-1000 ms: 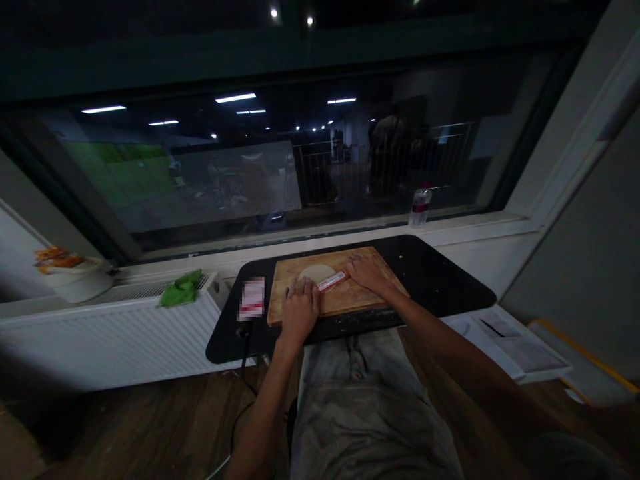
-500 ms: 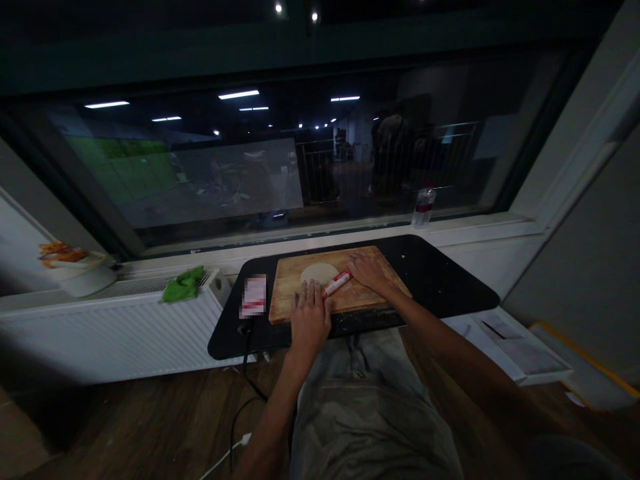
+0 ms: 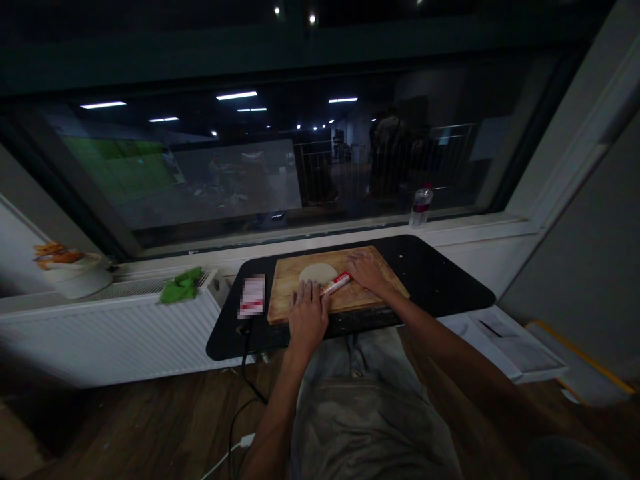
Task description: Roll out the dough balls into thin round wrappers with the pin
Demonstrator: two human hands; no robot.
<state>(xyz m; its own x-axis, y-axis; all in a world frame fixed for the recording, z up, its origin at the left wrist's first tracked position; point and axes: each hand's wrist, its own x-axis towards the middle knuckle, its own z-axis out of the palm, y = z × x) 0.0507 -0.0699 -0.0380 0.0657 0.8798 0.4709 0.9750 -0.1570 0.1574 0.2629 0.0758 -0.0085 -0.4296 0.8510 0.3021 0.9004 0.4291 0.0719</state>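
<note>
On the black counter [image 3: 435, 273] under the dark window sits a wooden board [image 3: 285, 297], where a thin red-and-white rolling pin [image 3: 336, 285] slants from the flat, loosely spread left hand [image 3: 307, 313] up to the open right hand [image 3: 367, 272], with the dough round [image 3: 317, 272] just beyond the left fingertips.

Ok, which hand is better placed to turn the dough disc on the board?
Probably left. The left hand has its fingertips at the near edge of the dough disc; the right hand rests farther aside, on the far end of the rolling pin.
</note>
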